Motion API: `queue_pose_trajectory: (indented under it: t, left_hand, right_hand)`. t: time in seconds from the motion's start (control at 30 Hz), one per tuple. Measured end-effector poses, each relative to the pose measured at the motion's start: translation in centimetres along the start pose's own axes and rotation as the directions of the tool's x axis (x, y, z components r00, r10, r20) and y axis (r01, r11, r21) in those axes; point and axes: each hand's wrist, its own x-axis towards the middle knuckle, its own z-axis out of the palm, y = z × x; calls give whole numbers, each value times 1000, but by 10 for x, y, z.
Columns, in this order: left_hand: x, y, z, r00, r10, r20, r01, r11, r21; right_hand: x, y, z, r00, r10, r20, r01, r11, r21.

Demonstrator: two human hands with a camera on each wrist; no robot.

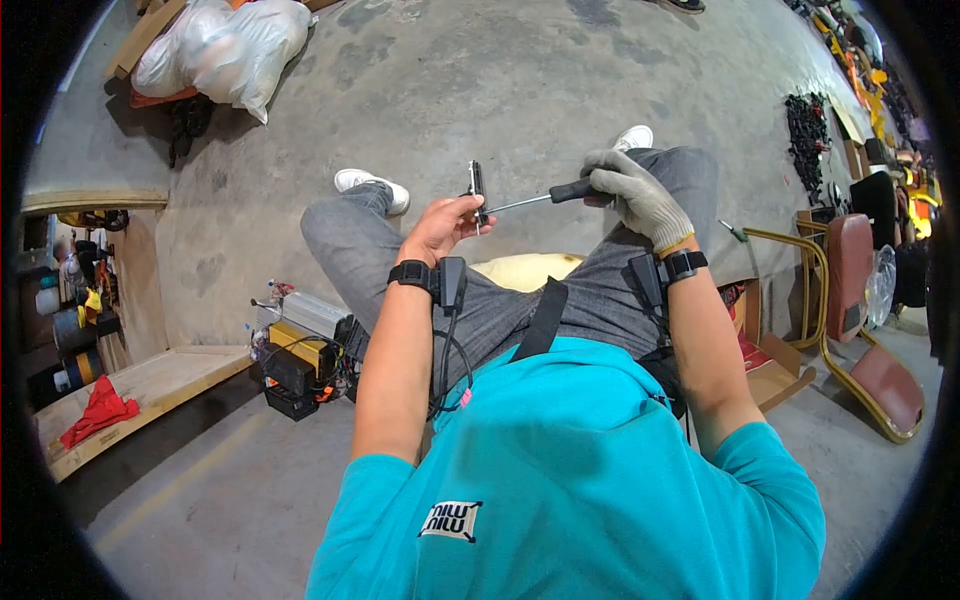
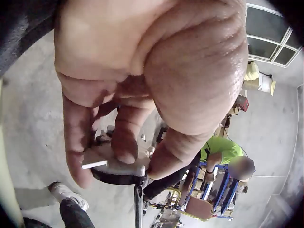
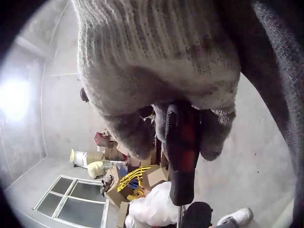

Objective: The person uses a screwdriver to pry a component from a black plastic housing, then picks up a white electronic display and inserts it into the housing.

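Observation:
My bare left hand (image 1: 437, 231) pinches a small black and white part (image 1: 477, 182) between thumb and fingers, above the gap between my knees. Close up in the left wrist view, the part (image 2: 118, 167) has a pale body, a dark curved edge and a thin white pin. A knitted pale glove covers my right hand (image 1: 637, 193), which grips a screwdriver (image 1: 572, 191) by its handle. The metal shaft points left, its tip right at the part. In the right wrist view the screwdriver handle (image 3: 182, 154) shows black with red, gloved fingers on both sides.
White bags (image 1: 225, 55) lie at the far left. Beside my left thigh is a metal-cased device (image 1: 310, 315) with wires; a red cloth (image 1: 100, 412) lies on a wooden ledge. A chair (image 1: 850, 270) and open carton (image 1: 780, 370) are at right. Another person (image 2: 223, 152) is in the background.

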Motion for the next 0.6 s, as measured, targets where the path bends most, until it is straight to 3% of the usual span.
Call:
queue_pose_trajectory:
  t: [0.03, 0.1, 0.2, 0.23, 0.33, 0.47, 0.53, 0.6]
  left_hand:
    - [1, 0, -1, 1000, 1, -1, -1, 1000, 0]
    - [3, -1, -2, 1000, 4, 17, -4, 1000, 10]
    - [3, -2, -5, 1000, 10, 27, -9, 1000, -6]
    - [2, -1, -4, 1000, 10, 27, -9, 1000, -6]
    - [2, -2, -2, 1000, 10, 9, -9, 1000, -14]
    - [3, -2, -3, 1000, 12, 12, -12, 1000, -2]
    - [3, -2, -4, 1000, 11, 7, -11, 1000, -4]
    - [2, -2, -3, 1000, 18, 0, -18, 1000, -12]
  right_hand:
    - [0, -1, 0, 1000, -1, 1, 1, 1000, 0]
    - [-3, -5, 2, 960, 276, -45, -279, 936, -216]
    - [-5, -12, 7, 979, 194, -59, -202, 951, -232]
    - [0, -3, 6, 994, 88, -64, -94, 991, -97]
    - [-4, -5, 11, 993, -10, -117, 13, 1000, 24]
    - [-6, -9, 8, 995, 79, -60, -76, 996, 42]
    - [-5, -12, 5, 950, 311, -22, -308, 924, -226]
    - [-3, -9, 4, 965, 259, -50, -263, 933, -246]
